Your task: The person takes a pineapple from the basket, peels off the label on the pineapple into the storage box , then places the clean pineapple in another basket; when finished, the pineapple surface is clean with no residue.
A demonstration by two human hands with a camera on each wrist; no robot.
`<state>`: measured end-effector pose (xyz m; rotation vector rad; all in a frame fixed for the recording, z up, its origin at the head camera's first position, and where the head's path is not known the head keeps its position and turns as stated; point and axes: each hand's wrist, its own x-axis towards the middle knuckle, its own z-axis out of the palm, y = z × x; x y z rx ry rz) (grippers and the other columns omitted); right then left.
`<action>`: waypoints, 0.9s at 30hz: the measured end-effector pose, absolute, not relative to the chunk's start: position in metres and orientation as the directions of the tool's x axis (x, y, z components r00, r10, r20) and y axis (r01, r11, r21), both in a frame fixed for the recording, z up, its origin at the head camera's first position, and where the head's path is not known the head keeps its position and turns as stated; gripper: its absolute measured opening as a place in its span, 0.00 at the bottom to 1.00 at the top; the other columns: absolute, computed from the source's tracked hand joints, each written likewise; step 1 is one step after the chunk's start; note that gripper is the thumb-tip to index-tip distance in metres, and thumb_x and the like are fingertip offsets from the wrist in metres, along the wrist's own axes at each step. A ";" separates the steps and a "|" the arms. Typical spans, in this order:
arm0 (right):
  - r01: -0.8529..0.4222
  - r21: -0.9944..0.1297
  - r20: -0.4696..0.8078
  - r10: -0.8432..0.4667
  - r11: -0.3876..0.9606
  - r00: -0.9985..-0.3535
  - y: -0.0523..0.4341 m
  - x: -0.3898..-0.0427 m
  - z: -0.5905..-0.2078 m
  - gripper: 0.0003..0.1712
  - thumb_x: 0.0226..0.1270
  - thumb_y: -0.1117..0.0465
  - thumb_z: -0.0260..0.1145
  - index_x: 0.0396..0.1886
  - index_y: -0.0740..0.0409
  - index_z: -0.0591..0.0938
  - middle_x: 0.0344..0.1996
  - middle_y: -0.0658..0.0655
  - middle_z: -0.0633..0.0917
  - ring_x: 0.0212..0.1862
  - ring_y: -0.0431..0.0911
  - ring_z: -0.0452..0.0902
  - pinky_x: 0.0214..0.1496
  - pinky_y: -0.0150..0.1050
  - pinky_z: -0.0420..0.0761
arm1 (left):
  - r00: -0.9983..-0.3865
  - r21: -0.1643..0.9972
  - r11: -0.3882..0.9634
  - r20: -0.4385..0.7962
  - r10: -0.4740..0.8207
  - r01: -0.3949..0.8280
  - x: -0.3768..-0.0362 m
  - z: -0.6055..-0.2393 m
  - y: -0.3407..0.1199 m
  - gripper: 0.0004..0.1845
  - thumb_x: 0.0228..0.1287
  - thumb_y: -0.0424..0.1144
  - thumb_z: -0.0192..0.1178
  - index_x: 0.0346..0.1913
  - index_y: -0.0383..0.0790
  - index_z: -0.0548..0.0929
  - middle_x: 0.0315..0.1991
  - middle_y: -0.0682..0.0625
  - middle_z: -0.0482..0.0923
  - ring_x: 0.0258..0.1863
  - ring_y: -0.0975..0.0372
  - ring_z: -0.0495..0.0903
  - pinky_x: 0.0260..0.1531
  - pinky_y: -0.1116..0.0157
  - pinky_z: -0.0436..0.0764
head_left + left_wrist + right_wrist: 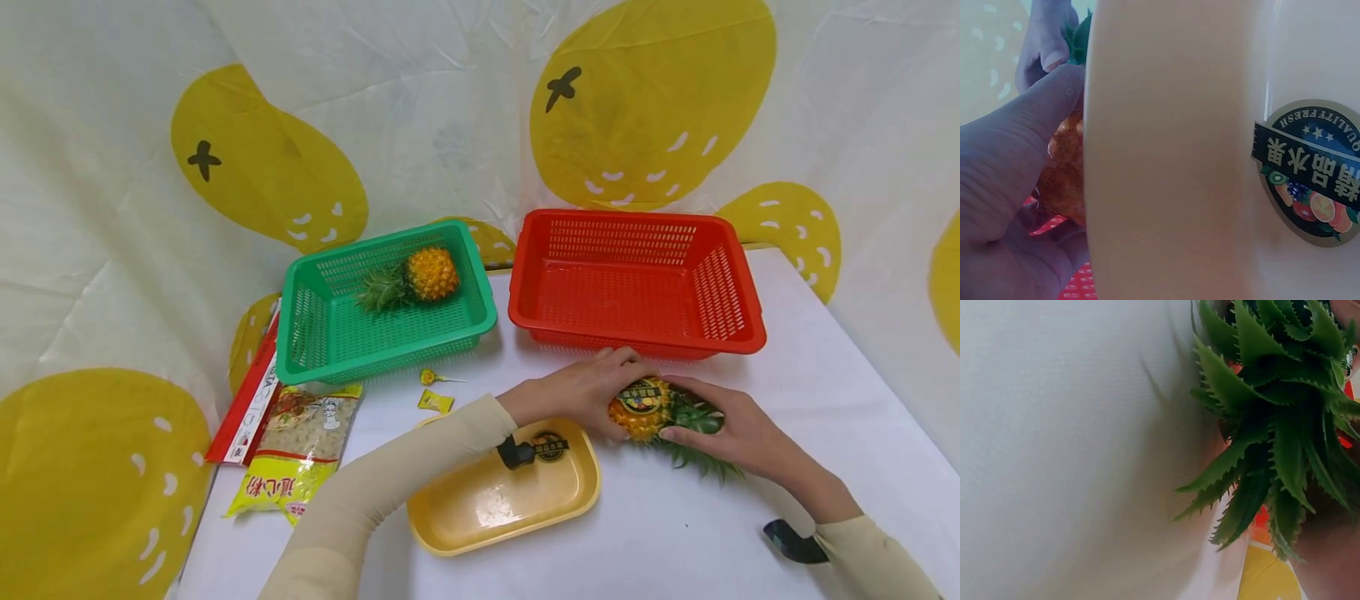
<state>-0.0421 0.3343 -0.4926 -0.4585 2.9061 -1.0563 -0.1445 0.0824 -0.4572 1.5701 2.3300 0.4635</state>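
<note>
Both hands, left [592, 387] and right [731, 429], meet, fingers curled.

A green basket [322, 333] at the worktop's [660, 533] far left holds a small pineapple [420, 279]. Beside it, at the far edge, stands a red basket [637, 325]. A noodle packet [300, 450] lies at the left edge, two sweets [435, 392] near it.

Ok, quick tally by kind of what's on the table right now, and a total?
Pineapples: 2, one in the green basket, one held by the left hand and right hand at.
Baskets: 2, green and red.
Yellow tray: 1.
Food packets: 2, pasta bag and red-edged pack.
Small yellow candies: 2.
Total: 9
</note>
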 end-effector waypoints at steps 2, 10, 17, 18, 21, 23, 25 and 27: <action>-0.261 -0.633 0.077 -0.277 0.729 -0.958 0.334 -0.042 -0.491 0.44 0.62 0.46 0.82 0.75 0.55 0.77 0.63 0.61 0.82 0.58 0.58 0.76 0.52 0.65 0.80 | -0.363 0.423 0.357 -0.068 0.929 0.833 -0.144 -0.456 0.082 0.50 0.57 0.52 0.79 0.79 0.49 0.65 0.65 0.54 0.65 0.60 0.68 0.62 0.59 0.77 0.63; -0.268 -0.630 0.072 -0.289 0.729 -0.955 0.335 -0.043 -0.491 0.43 0.61 0.46 0.82 0.73 0.55 0.78 0.61 0.59 0.84 0.57 0.55 0.77 0.51 0.56 0.82 | -0.403 0.432 0.399 -0.087 0.911 0.809 -0.139 -0.446 0.072 0.54 0.54 0.62 0.80 0.80 0.53 0.64 0.69 0.56 0.62 0.64 0.67 0.60 0.61 0.75 0.65; -0.240 -0.639 0.051 -0.271 0.731 -0.961 0.337 -0.043 -0.489 0.43 0.62 0.45 0.82 0.73 0.55 0.78 0.61 0.60 0.84 0.57 0.56 0.75 0.51 0.61 0.80 | -0.429 0.420 0.386 0.010 0.903 0.821 -0.138 -0.431 0.066 0.39 0.65 0.65 0.70 0.73 0.52 0.75 0.63 0.56 0.68 0.58 0.67 0.63 0.52 0.75 0.69; -0.235 -0.642 0.046 -0.269 0.730 -0.962 0.337 -0.043 -0.489 0.43 0.62 0.45 0.82 0.73 0.55 0.78 0.61 0.61 0.83 0.58 0.57 0.75 0.51 0.62 0.80 | -0.428 0.420 0.378 0.027 0.904 0.825 -0.138 -0.431 0.066 0.35 0.68 0.63 0.68 0.72 0.51 0.76 0.61 0.56 0.69 0.57 0.67 0.64 0.51 0.75 0.69; -0.223 -0.652 0.034 -0.266 0.724 -0.963 0.337 -0.043 -0.489 0.43 0.62 0.45 0.81 0.74 0.55 0.77 0.61 0.61 0.83 0.59 0.58 0.75 0.51 0.63 0.80 | -0.419 0.424 0.355 0.066 0.906 0.833 -0.138 -0.431 0.066 0.27 0.75 0.57 0.65 0.69 0.49 0.79 0.57 0.56 0.72 0.53 0.67 0.66 0.50 0.75 0.69; -0.223 -0.658 0.034 -0.267 0.720 -0.963 0.337 -0.042 -0.490 0.43 0.62 0.46 0.82 0.74 0.55 0.77 0.61 0.61 0.83 0.58 0.58 0.75 0.51 0.62 0.81 | -0.415 0.430 0.343 0.083 0.906 0.835 -0.138 -0.433 0.068 0.23 0.77 0.52 0.64 0.67 0.47 0.81 0.55 0.56 0.72 0.52 0.67 0.67 0.51 0.76 0.69; -0.222 -0.662 0.033 -0.269 0.715 -0.963 0.336 -0.042 -0.491 0.43 0.63 0.46 0.82 0.74 0.55 0.77 0.61 0.61 0.83 0.58 0.58 0.75 0.51 0.61 0.81 | -0.415 0.434 0.339 0.092 0.905 0.835 -0.137 -0.434 0.069 0.21 0.77 0.49 0.63 0.66 0.46 0.82 0.53 0.56 0.72 0.51 0.67 0.68 0.52 0.77 0.68; -0.226 -0.662 0.036 -0.271 0.715 -0.962 0.336 -0.042 -0.491 0.43 0.63 0.46 0.82 0.74 0.54 0.77 0.61 0.60 0.83 0.58 0.57 0.76 0.50 0.59 0.82 | -0.419 0.437 0.339 0.099 0.902 0.833 -0.136 -0.435 0.069 0.19 0.77 0.47 0.64 0.65 0.45 0.83 0.52 0.56 0.72 0.51 0.67 0.69 0.52 0.77 0.68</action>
